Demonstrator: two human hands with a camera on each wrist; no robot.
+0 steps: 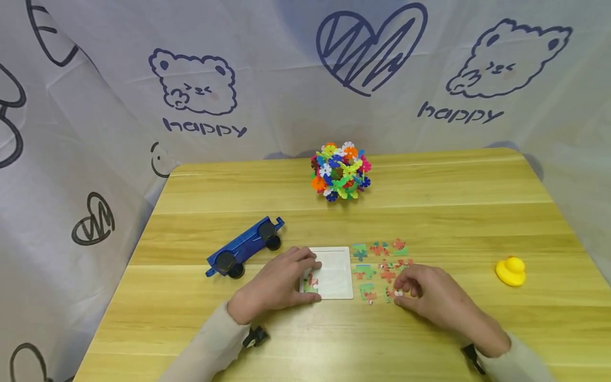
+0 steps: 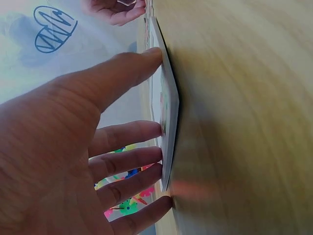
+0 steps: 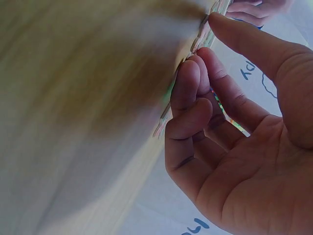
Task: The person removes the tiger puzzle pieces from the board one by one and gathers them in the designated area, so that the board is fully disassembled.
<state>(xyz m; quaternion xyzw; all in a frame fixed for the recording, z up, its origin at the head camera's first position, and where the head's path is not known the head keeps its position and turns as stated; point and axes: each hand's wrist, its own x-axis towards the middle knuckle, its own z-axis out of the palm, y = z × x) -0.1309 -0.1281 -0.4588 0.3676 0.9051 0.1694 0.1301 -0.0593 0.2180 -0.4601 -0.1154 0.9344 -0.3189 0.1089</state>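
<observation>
A white puzzle tray [image 1: 336, 273] lies flat on the table, with one jigsaw piece [image 1: 311, 285] in its near left corner. My left hand [image 1: 284, 278] rests over the tray's left side, fingers nearly straight, thumb at the near edge; the left wrist view shows those fingertips [image 2: 155, 128] touching it. To the right of the tray, several loose pieces lie in rows, among them a green and orange one [image 1: 365, 271]. My right hand [image 1: 431, 292] pinches the bottom right piece [image 1: 390, 295] between thumb and index finger, its other fingers curled in.
A blue toy wagon [image 1: 245, 246] lies on its side left of the tray. Behind stands a ball of colourful snowflake discs [image 1: 341, 171]. A yellow rubber duck [image 1: 511, 271] sits at the right. A printed white cloth [image 1: 281, 106] hangs behind the wooden table [image 1: 453, 185].
</observation>
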